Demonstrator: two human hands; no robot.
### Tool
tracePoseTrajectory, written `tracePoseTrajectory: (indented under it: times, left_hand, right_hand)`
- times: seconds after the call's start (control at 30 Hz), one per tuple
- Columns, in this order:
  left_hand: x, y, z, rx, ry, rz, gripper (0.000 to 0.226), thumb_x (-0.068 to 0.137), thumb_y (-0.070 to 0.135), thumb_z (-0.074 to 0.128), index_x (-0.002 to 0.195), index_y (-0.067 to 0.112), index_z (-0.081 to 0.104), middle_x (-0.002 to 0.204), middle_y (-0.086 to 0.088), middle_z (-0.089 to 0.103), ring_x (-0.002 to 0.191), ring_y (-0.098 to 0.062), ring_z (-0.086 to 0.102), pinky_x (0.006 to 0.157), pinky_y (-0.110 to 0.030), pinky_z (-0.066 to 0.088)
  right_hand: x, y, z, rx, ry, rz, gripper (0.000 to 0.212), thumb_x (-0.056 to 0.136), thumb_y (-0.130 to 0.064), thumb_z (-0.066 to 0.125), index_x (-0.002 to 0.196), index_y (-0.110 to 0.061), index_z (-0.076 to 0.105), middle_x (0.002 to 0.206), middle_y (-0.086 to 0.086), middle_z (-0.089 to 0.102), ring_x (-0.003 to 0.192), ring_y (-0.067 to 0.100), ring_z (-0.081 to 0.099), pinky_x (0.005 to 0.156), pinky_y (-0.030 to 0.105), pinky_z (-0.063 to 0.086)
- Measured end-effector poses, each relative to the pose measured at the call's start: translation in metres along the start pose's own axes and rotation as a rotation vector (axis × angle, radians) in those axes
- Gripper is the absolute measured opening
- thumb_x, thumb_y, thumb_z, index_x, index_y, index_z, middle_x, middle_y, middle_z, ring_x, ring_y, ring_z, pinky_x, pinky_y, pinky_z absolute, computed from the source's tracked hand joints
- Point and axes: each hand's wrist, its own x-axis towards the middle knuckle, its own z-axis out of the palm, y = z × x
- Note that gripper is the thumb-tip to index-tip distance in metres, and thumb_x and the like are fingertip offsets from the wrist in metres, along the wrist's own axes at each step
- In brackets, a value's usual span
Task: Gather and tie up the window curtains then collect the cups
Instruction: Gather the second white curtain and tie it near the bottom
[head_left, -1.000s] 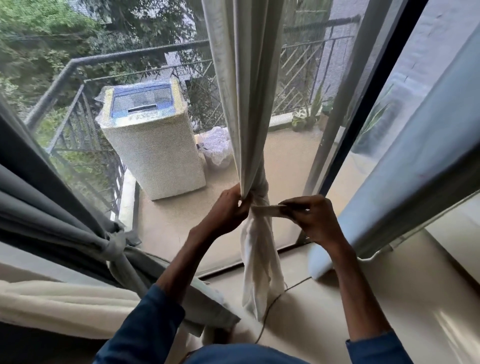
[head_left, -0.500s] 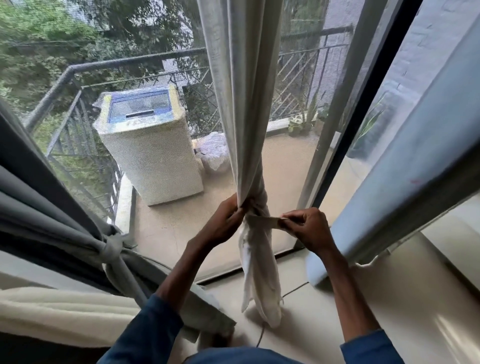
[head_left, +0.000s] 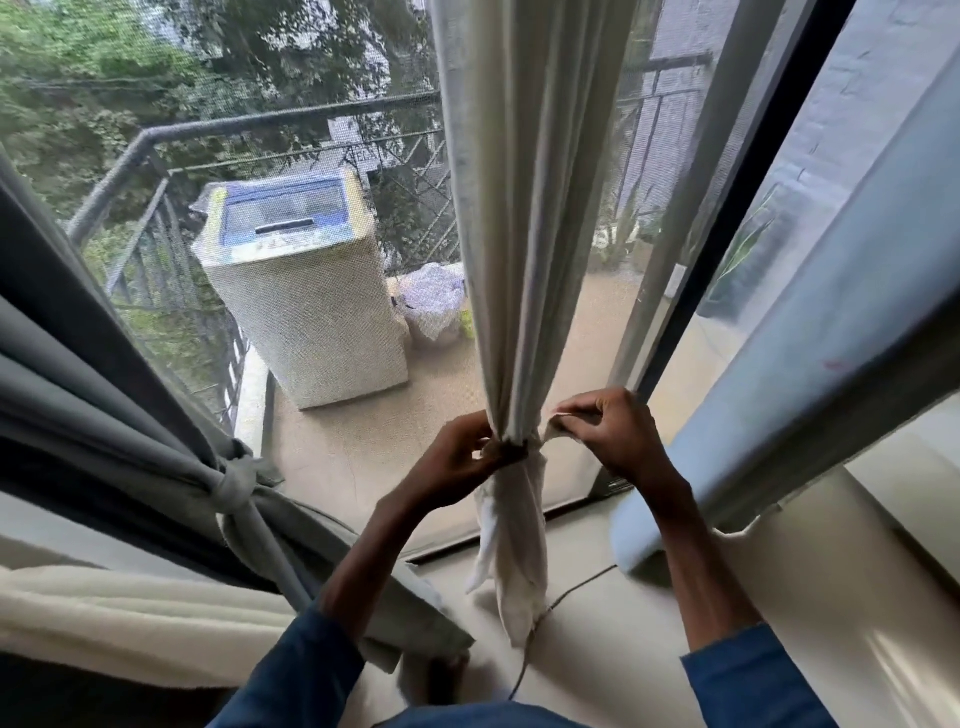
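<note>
1. Step in hand: tying up the white curtain (head_left: 524, 260) at centre frame. It is gathered into one column and cinched low down, and its tail hangs to the floor (head_left: 649, 623).
2. Left hand (head_left: 457, 460): centre frame, just left of the cinch. The fingers (head_left: 480, 441) are curled round the gathered cloth at the wrap and hold it bunched.
3. Right hand (head_left: 613, 441): just right of the cinch, with the fingers (head_left: 579, 415) pinching the free end of the tie strip (head_left: 556, 425).
4. Grey curtain (head_left: 130, 415): left of frame, already knotted. I judge it finished.
5. Blue-grey curtain (head_left: 779, 389): right of frame, hanging slantwise. I cannot tell whether it is tied.
6. Cups: none in view, so that part of the task is not yet begun.
7. Beyond the glass: a washing machine (head_left: 306, 291) at upper centre-left, and a thin cord (head_left: 571, 587) on the floor beside the curtain tail.
8. Next move, as I judge it: carry the strip end round or under the wrap and draw it snug, with my left hand keeping the bundle from spreading.
9. Change from the earlier frames: the strip was stretched flat out to the right; now my right hand sits higher and nearer the curtain, and the strip end bends upward. My left hand keeps its place at the gather.
</note>
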Motion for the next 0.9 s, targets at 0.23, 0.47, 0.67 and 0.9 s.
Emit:
tracePoseTrajectory:
  times: [0.23,0.47,0.67,0.9]
  left_hand:
    - [0.001,-0.016,-0.024,-0.002,0.1,-0.03,0.021,0.095,0.025,0.061,0.113,0.016,0.065,0.109,0.0,0.071,0.107,-0.018,0.066,0.089,-0.056,0.054]
    - [0.008,0.0,-0.016,0.083,-0.146,-0.066,0.039,0.086,0.051,0.063,0.111,0.021,0.072,0.114,0.009,0.07,0.112,-0.01,0.064,0.095,-0.043,0.055]
    - [0.015,-0.002,-0.023,0.468,-0.195,0.124,0.047,0.088,0.068,0.053,0.12,0.036,0.063,0.14,-0.007,0.043,0.133,-0.023,0.035,0.114,-0.034,0.025]
    - [0.007,0.01,-0.03,0.34,-0.208,0.129,0.032,0.092,0.042,0.065,0.118,0.022,0.066,0.124,0.002,0.062,0.116,-0.012,0.056,0.099,-0.032,0.046]
  right_hand:
    - [-0.003,0.004,-0.013,0.007,-0.129,-0.025,0.008,0.083,-0.029,0.08,0.09,-0.029,0.082,0.084,-0.021,0.076,0.081,-0.008,0.069,0.067,0.011,0.048]
    - [0.007,-0.007,0.001,0.022,-0.011,0.053,0.008,0.079,-0.026,0.081,0.086,-0.027,0.082,0.079,-0.024,0.074,0.082,-0.009,0.067,0.071,0.014,0.05]
    - [0.021,-0.032,0.042,0.036,-0.223,0.091,0.022,0.073,-0.016,0.072,0.08,0.003,0.066,0.074,0.011,0.072,0.078,0.014,0.062,0.067,0.048,0.056]
    - [0.016,-0.034,0.058,0.066,-0.19,0.157,0.029,0.084,-0.033,0.07,0.105,-0.014,0.064,0.094,-0.001,0.065,0.091,0.018,0.062,0.073,0.033,0.049]
